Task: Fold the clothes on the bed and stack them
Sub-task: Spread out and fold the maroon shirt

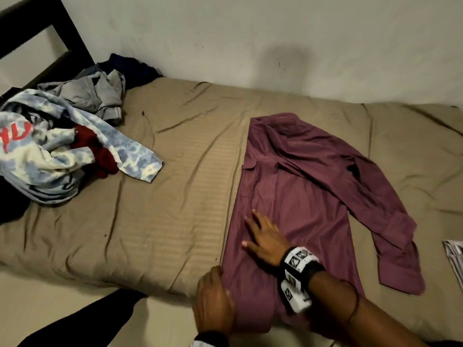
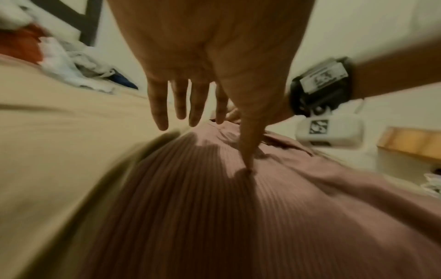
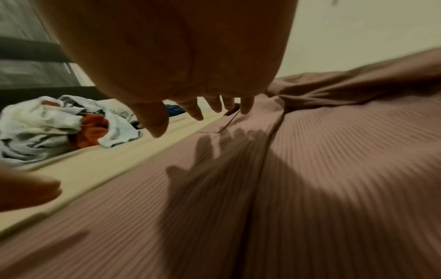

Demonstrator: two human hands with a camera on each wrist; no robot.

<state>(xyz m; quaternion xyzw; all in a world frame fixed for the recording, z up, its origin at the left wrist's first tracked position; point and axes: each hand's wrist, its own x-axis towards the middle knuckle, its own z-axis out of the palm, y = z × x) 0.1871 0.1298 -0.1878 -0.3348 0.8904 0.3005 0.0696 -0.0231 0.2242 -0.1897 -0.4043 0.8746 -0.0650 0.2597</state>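
Note:
A purple striped button shirt (image 1: 308, 191) lies spread on the tan bed sheet (image 1: 162, 196), one long sleeve trailing out to the right. My right hand (image 1: 260, 236) lies flat on the shirt's lower left part, fingers spread and straight. My left hand (image 1: 215, 299) is at the shirt's near left edge by the hem. In the left wrist view the left hand (image 2: 203, 105) has straight fingers and its thumb tip presses the shirt (image 2: 214, 217). The right wrist view shows the right hand (image 3: 190, 113) casting its shadow on the shirt (image 3: 310, 169).
An unfolded heap sits at the left: a blue-and-white tie-dye top (image 1: 50, 151), a dark red piece (image 1: 95, 151), a grey garment (image 1: 92, 93) and a navy one (image 1: 130, 68). A dark headboard (image 1: 62, 28) stands behind. Striped cloth (image 1: 454, 259) shows at the right edge.

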